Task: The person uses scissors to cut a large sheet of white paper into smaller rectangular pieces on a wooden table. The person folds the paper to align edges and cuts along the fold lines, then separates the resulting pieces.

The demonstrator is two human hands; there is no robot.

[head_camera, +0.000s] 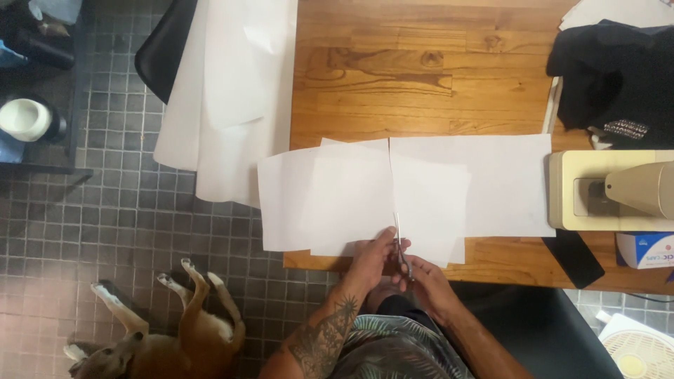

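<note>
Low centre of the frame: the right hand grips the handles of a pair of scissors, fingers closed through them. The blades point up the frame and lie in a cut line that runs through the white paper. The left hand rests on the paper's near edge just left of the scissors, fingers closed on the sheet and holding it down. The forearm above it carries a tattoo.

The paper lies in overlapping sheets across the near part of the wooden counter, at centre frame; the left sheets overhang the counter's edge.

Right of frame: a cream sewing machine stands on the counter, touching the paper's right edge. Black cloth lies at upper right, a small box below the machine.

Upper left of centre: larger white sheets hang off the counter over the tiled floor. Lower left: a brown and white dog lies on the floor.
</note>
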